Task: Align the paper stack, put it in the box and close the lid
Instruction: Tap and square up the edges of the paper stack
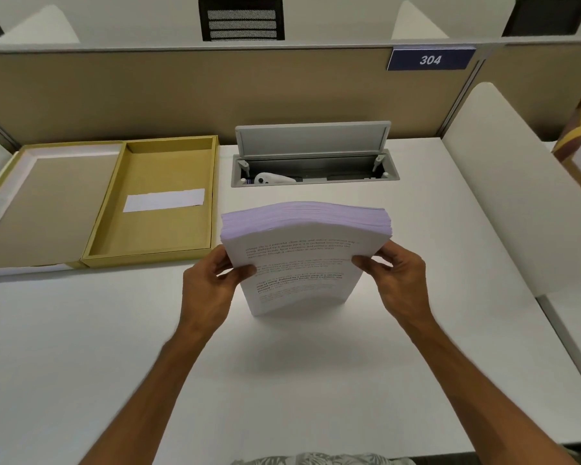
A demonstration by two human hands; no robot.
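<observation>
A thick paper stack (pixel 302 263) with printed text on its front sheet stands upright on its lower edge on the white desk (pixel 282 380), leaning slightly and bowed. My left hand (pixel 212 280) grips its left side and my right hand (pixel 399 276) grips its right side. The mustard-yellow box (pixel 111 226) lies open at the left of the desk, with a white slip of paper (pixel 164 200) on its floor. Its lid (pixel 47 203) is folded out flat to the left, inner side up.
An open grey cable hatch (pixel 314 156) is set in the desk behind the stack, with a white plug inside. A beige partition (pixel 182 92) with a "304" sign (pixel 430 59) closes the back. White dividers stand at both sides.
</observation>
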